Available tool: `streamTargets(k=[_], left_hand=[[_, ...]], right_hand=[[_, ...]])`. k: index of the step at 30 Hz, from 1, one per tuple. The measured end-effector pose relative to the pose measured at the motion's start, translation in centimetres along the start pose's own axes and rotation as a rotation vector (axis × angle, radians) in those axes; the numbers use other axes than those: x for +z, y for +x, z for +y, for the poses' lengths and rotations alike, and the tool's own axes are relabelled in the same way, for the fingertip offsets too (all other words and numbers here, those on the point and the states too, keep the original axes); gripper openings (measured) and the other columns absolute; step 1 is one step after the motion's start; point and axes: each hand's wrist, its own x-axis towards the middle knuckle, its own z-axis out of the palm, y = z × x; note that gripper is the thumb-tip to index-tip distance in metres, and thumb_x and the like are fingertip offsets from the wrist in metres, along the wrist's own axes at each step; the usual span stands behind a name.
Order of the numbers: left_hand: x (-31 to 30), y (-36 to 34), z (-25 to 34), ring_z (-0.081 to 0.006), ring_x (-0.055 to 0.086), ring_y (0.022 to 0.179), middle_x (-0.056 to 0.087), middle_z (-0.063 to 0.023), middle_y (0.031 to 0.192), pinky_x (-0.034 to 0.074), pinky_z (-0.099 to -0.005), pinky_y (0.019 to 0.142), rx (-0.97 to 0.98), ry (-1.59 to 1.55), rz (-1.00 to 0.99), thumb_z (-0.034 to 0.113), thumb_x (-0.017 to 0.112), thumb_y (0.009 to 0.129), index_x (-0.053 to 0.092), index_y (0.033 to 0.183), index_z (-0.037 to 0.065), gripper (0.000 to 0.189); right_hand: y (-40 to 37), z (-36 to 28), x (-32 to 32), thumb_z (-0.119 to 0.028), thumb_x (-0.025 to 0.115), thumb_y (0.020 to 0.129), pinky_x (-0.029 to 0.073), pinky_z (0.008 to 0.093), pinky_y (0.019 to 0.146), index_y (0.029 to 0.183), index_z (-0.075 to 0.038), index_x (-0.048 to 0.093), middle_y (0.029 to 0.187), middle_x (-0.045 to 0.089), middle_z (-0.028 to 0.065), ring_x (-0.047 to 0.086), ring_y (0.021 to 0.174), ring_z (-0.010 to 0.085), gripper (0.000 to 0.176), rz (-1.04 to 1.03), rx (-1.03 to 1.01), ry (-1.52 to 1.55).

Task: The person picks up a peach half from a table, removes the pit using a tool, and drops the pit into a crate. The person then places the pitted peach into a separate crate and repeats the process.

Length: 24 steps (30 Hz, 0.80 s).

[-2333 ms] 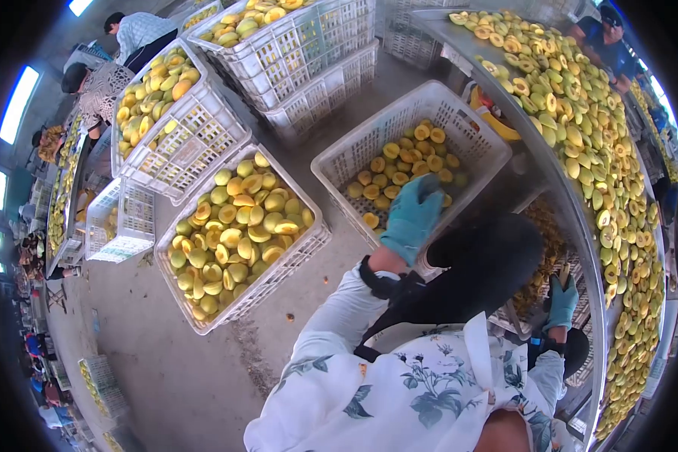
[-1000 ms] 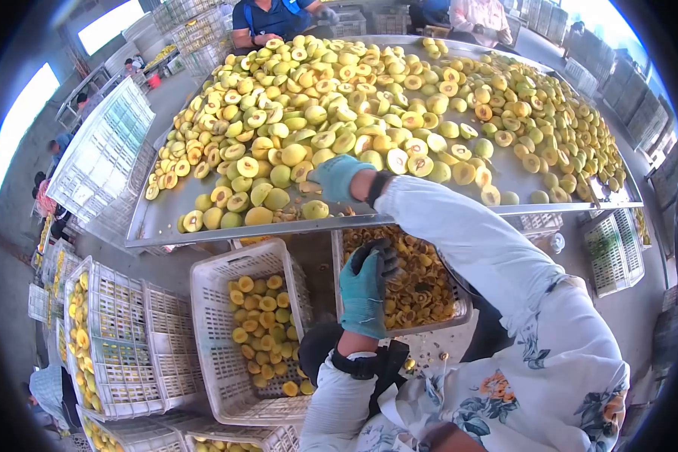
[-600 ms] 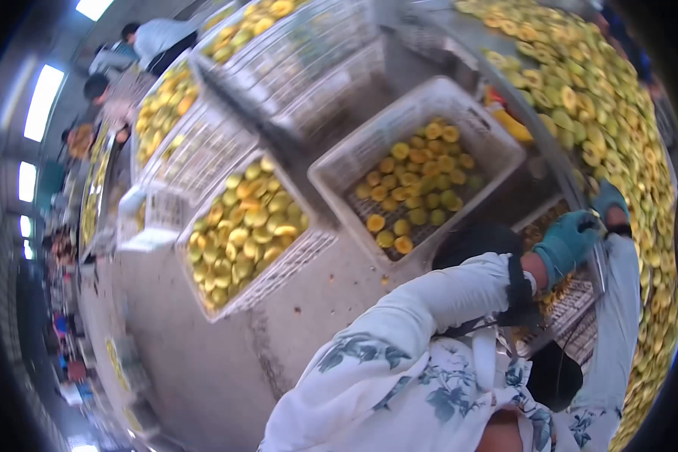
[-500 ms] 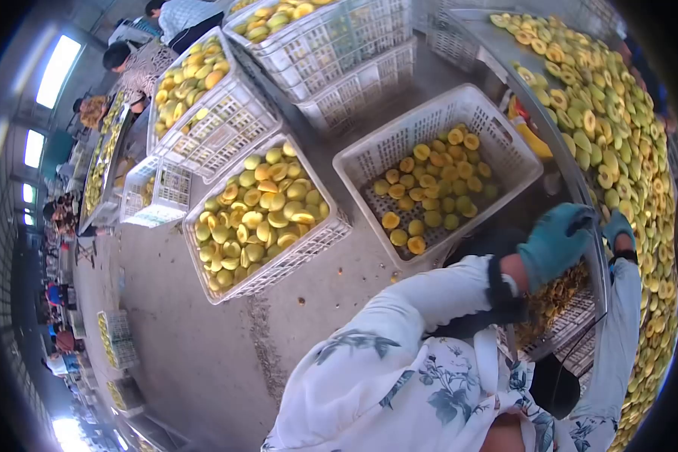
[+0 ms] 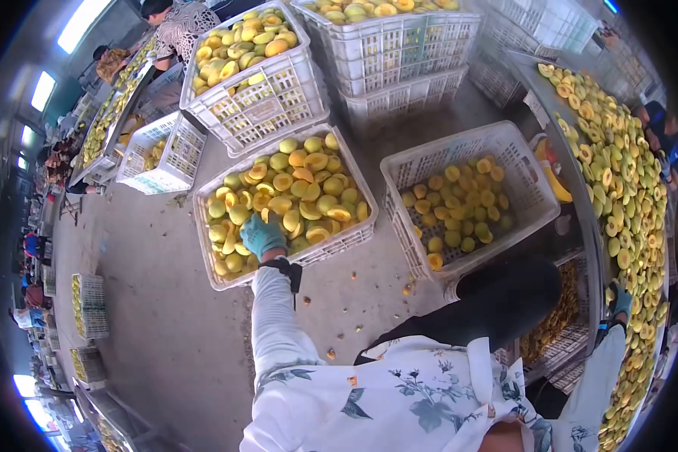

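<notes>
My left hand [image 5: 262,235], in a teal glove, reaches down into a white plastic crate [image 5: 354,238] heaped with yellow-green stone fruit [image 5: 309,188], many of them halved. It touches the fruit near the crate's front left; its fingertips are hidden, so I cannot see whether they hold a piece. My right hand [image 5: 621,303], gloved in teal too, is at the near edge of a metal table, beside a long pile of halved stone fruit [image 5: 640,248]. Its fingers are small and partly covered in this view.
A partly filled white crate [image 5: 399,218] stands between the full one and the metal table's edge [image 5: 580,181]. Stacked fruit crates [image 5: 407,56] rise behind. Below the table, a crate holds brown scraps [image 5: 554,324]. People [image 5: 184,30] work at another table, far left.
My left hand has swung left from the metal table's edge into the full crate. My right hand appears lower, still by the fruit pile. The view has shifted, and my dark-clothed leg now shows.
</notes>
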Motion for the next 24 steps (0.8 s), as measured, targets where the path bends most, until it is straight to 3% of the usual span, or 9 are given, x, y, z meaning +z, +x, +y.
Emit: streamTargets(k=[4,6,9,10,11,18,20,22,24], left_hand=[[1.6,2.2,-1.4,-0.0323,0.061,0.097,0.064,-0.0150,0.103,0.049,-0.0429,0.083,-0.014,0.152,-0.241,0.044,0.061,0.077,0.069,0.100,0.010,0.042],[3.5,3.2,-2.4,-0.0332,0.063,0.093,0.067,-0.0175,0.097,0.049,-0.0436,0.083,-0.054,0.026,-0.179,0.040,0.055,0.082,0.071,0.091,0.006,0.038],[5.0,4.9,-5.8,-0.0357,0.063,0.095,0.065,-0.0235,0.103,0.047,-0.0448,0.084,-0.382,-0.773,-0.359,0.041,0.054,0.083,0.069,0.094,0.001,0.044],[5.7,4.9,-6.7,-0.0359,0.063,0.095,0.065,-0.0234,0.103,0.048,-0.0447,0.084,-0.303,-0.539,-0.336,0.041,0.055,0.083,0.069,0.095,0.001,0.044],[4.5,4.6,-6.5,-0.0361,0.063,0.095,0.066,-0.0232,0.102,0.048,-0.0447,0.083,-0.222,-0.308,-0.310,0.040,0.055,0.082,0.069,0.095,0.001,0.043],[1.4,3.8,-0.9,-0.0353,0.063,0.085,0.065,-0.0177,0.093,0.050,-0.0463,0.075,-0.160,-0.047,0.068,0.038,0.055,0.086,0.068,0.093,0.003,0.038],[1.3,5.2,0.2,-0.0343,0.063,0.087,0.065,-0.0167,0.097,0.050,-0.0455,0.075,-0.204,-0.003,0.023,0.043,0.054,0.087,0.069,0.094,0.004,0.042],[2.4,7.4,0.5,-0.0302,0.066,0.092,0.068,-0.0142,0.102,0.053,-0.0412,0.075,-0.313,0.085,-0.219,0.047,0.055,0.086,0.071,0.099,0.007,0.045],[2.4,8.4,1.4,-0.0284,0.067,0.095,0.069,-0.0135,0.103,0.054,-0.0396,0.075,-0.400,0.082,-0.395,0.047,0.056,0.085,0.072,0.101,0.009,0.044]], right_hand=[[2.1,7.1,0.9,-0.026,0.074,0.078,0.040,0.0301,0.048,0.093,-0.003,0.066,0.069,0.060,0.0017,0.054,0.054,0.0140,0.029,0.116,-0.210,0.411],[-2.2,3.0,-1.0,-0.020,0.072,0.080,0.043,0.0288,0.050,0.098,-0.003,0.067,0.074,0.063,0.0022,0.056,0.057,0.0147,0.025,0.009,0.094,0.526],[-4.4,2.2,-2.4,-0.019,0.072,0.081,0.034,0.0254,0.042,0.093,-0.005,0.070,0.068,0.060,-0.0014,0.045,0.045,0.0098,0.019,-0.026,0.200,0.583],[-5.2,2.2,-2.5,-0.019,0.072,0.081,0.030,0.0245,0.039,0.091,-0.005,0.070,0.065,0.059,-0.0026,0.040,0.041,0.0081,0.018,-0.032,0.212,0.580],[-6.1,1.6,-2.1,-0.025,0.078,0.075,0.023,0.0274,0.032,0.076,-0.015,0.055,0.046,0.036,-0.0069,0.032,0.030,0.0094,0.025,-0.005,0.185,0.587],[-10.8,-2.5,-2.2,-0.024,0.074,0.079,0.026,0.0266,0.035,0.074,-0.015,0.054,0.048,0.039,-0.0051,0.034,0.034,0.0099,0.023,0.010,0.135,0.598],[-8.8,0.6,-2.7,-0.016,0.069,0.082,0.036,0.0281,0.051,0.091,-0.012,0.057,0.066,0.050,0.0015,0.047,0.054,0.0146,0.015,-0.034,-0.075,0.462],[-4.7,6.8,-3.5,-0.002,0.059,0.085,0.050,0.0322,0.079,0.120,-0.008,0.061,0.098,0.065,0.0120,0.063,0.087,0.0232,0.036,-0.018,-0.416,0.186],[-7.1,5.0,-4.1,0.001,0.056,0.085,0.050,0.0328,0.077,0.122,-0.012,0.061,0.096,0.065,0.0131,0.062,0.085,0.0236,0.039,0.198,-0.814,-0.490]])
